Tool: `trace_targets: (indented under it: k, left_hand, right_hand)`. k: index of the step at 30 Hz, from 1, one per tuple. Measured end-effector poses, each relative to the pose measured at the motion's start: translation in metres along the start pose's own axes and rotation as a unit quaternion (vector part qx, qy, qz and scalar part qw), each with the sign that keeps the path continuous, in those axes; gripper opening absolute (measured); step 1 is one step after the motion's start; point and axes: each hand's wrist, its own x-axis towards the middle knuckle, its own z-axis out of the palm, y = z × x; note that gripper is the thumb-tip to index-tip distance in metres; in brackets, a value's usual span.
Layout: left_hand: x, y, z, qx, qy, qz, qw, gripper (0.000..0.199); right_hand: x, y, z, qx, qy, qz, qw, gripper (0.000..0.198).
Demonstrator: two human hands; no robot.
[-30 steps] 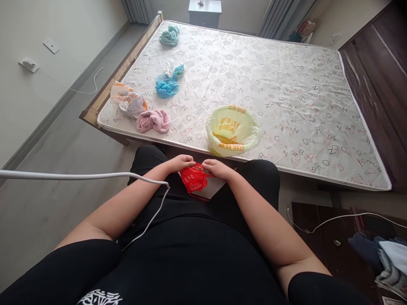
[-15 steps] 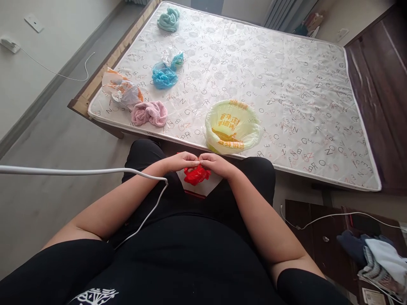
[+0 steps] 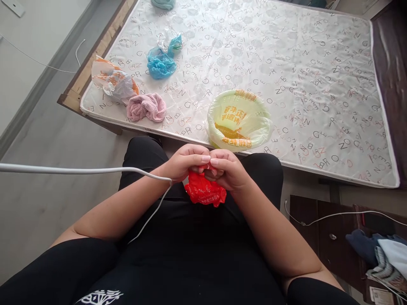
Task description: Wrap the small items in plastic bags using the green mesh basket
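Note:
A crumpled red plastic bag [image 3: 205, 192] hangs over my lap, pinched at its top by both hands. My left hand [image 3: 186, 162] and my right hand [image 3: 227, 169] meet fingertip to fingertip above it, fingers curled on the plastic. Just beyond my hands, near the mattress's front edge, stands a basin lined with a yellow printed plastic bag [image 3: 238, 120], its mouth wide. A white cable [image 3: 95, 170] runs from the left edge to my left wrist.
On the lettered mattress [image 3: 302, 63] lie a pink towel [image 3: 146, 107], an orange-and-white bag [image 3: 111, 80], a blue bag [image 3: 160, 65] and a teal cloth [image 3: 162, 3]. A dark side table [image 3: 321, 220] with a cable and folded clothes [image 3: 381, 254] stands at lower right.
My hands have drawn closer together and toward me, bunching the red bag, which now hangs lower below my fingers. The view has tilted down and nearer the bed.

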Motion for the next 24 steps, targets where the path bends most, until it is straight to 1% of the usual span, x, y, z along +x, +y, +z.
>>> trace_targets:
  k: [4, 7, 10, 15, 20, 24]
  left_hand:
    - [-0.006, 0.001, 0.008, -0.066, -0.002, -0.001, 0.998, 0.049]
    - [-0.006, 0.0, 0.01, -0.126, -0.001, -0.006, 0.992, 0.048]
    - [-0.005, 0.002, 0.011, -0.173, -0.008, 0.002, 0.985, 0.049]
    - [-0.009, 0.005, 0.013, -0.198, -0.025, -0.007, 0.98, 0.047]
    - [-0.013, 0.003, 0.015, -0.214, -0.03, -0.01, 0.976, 0.049]
    - [-0.015, 0.004, 0.017, -0.229, -0.039, -0.01, 0.973, 0.05]
  right_hand:
    - [-0.001, -0.004, 0.009, 0.049, -0.037, -0.028, 0.998, 0.048]
    - [0.004, -0.004, 0.011, 0.088, -0.07, -0.055, 0.992, 0.047]
    - [0.009, -0.002, 0.012, 0.11, -0.091, -0.065, 0.988, 0.045]
    - [0.007, -0.001, 0.015, 0.122, -0.112, -0.065, 0.984, 0.044]
    - [0.005, 0.0, 0.018, 0.15, -0.143, -0.09, 0.974, 0.037]
    - [0.004, 0.0, 0.02, 0.156, -0.15, -0.096, 0.972, 0.037]
